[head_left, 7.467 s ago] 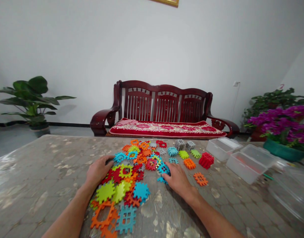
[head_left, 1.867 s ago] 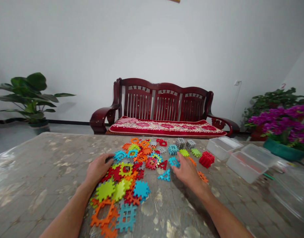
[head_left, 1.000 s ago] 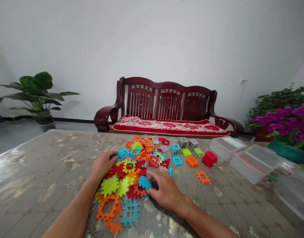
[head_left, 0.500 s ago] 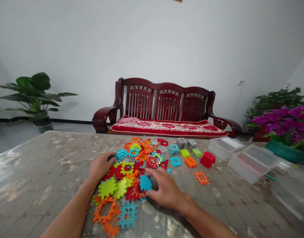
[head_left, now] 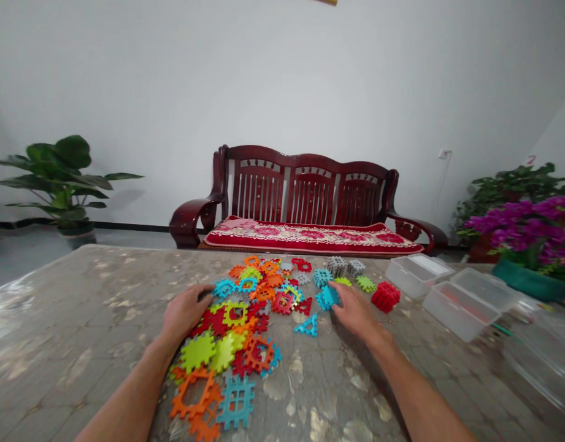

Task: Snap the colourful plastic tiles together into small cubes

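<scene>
A heap of toothed plastic building tiles (head_left: 198,351) in red, orange, lime, blue and grey spreads over the table's middle. My left hand (head_left: 184,312) rests against the heap's left edge, thumb and fingers apart, gripping nothing. At the right of the heap, my right hand (head_left: 356,310) pinches a blue tile (head_left: 327,297) over the spot of another blue tile. Just behind it sits a small blue stack (head_left: 323,277). A blue triangular tile (head_left: 307,326) lies flat to its left. The orange tiles by my right hand are hidden behind it.
Grey stacks (head_left: 337,266), a lime tile (head_left: 365,283) and a red stack (head_left: 386,296) stand beyond my right hand. Farther right are clear plastic boxes (head_left: 461,310) and a teal pot of purple flowers (head_left: 533,279). A wooden bench (head_left: 310,190) stands behind the table (head_left: 102,307).
My right hand has moved right and away from me, carrying the blue tile from the heap to the blue tile beside the stacks. The blue triangle is now uncovered. My left hand stays put.
</scene>
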Action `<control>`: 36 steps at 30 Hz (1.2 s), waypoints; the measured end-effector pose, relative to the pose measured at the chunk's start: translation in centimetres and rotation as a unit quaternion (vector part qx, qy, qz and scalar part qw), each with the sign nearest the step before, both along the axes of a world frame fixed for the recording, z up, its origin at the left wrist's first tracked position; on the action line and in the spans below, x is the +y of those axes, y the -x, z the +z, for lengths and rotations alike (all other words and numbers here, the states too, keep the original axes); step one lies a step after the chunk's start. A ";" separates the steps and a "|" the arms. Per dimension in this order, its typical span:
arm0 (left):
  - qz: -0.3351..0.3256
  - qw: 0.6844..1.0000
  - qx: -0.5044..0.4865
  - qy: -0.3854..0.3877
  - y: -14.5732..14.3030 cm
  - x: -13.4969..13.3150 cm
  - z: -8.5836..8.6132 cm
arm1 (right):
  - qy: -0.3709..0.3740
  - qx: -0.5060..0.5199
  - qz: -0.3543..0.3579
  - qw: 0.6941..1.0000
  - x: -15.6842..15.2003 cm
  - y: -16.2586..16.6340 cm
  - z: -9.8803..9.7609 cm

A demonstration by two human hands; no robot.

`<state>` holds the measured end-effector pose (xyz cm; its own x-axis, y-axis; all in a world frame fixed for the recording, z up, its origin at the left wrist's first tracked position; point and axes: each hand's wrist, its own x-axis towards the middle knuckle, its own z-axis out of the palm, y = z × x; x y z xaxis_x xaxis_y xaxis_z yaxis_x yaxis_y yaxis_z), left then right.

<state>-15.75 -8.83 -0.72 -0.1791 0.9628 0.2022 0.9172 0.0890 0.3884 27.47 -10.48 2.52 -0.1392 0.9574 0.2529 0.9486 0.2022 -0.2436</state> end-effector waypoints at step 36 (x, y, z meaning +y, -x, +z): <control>-0.001 1.000 0.000 -0.002 -0.1 0.0 0.0 | 0.068 0.093 0.310 0.944 -5.9 10.5 -0.8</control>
<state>-15.66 -8.80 -0.71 -0.1775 0.9623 0.2058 0.9176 0.0863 0.3881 16.95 -16.38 1.76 -0.6491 0.7315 0.2085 0.5960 0.6594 -0.4582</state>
